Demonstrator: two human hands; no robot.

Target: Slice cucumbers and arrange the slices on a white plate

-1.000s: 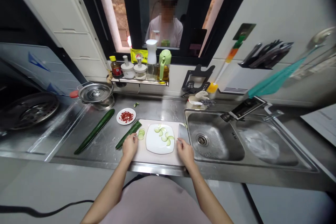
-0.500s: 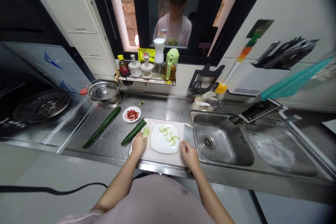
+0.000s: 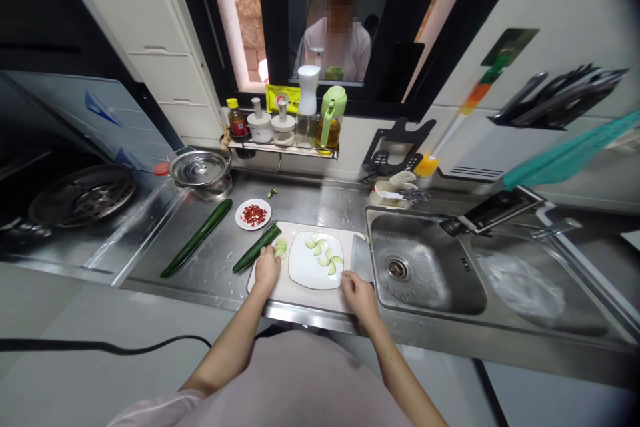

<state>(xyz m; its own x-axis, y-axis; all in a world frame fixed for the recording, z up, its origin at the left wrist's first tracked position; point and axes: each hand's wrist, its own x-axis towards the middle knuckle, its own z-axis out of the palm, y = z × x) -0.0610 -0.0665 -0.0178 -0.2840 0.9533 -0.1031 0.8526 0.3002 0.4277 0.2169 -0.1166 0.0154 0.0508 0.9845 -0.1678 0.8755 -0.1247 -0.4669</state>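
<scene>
My left hand (image 3: 267, 268) rests over the left part of the cutting board (image 3: 295, 295), its bent fingers closed at a small row of cucumber slices (image 3: 281, 247). Just left of it, a cut length of cucumber (image 3: 257, 249) lies slanting across the board's edge. In the middle of the board sits a white square plate (image 3: 313, 273) with several half-round cucumber slices (image 3: 328, 259) on it. My right hand (image 3: 359, 295) is curled with fingertips at the plate's right rim; what they hold, if anything, is hidden. Behind that hand lies a wide knife blade (image 3: 361, 255).
A whole cucumber (image 3: 197, 238) and a small dish of chopped red chili (image 3: 253, 215) lie left on the steel counter. A lidded pot (image 3: 201, 173) stands behind. The sink (image 3: 425, 267) is on the right. Seasoning bottles fill a rack (image 3: 285, 147) under the window.
My right hand has moved slightly left to the plate's rim. My left fingers have shifted a little farther over the slices. The whole view has moved slightly.
</scene>
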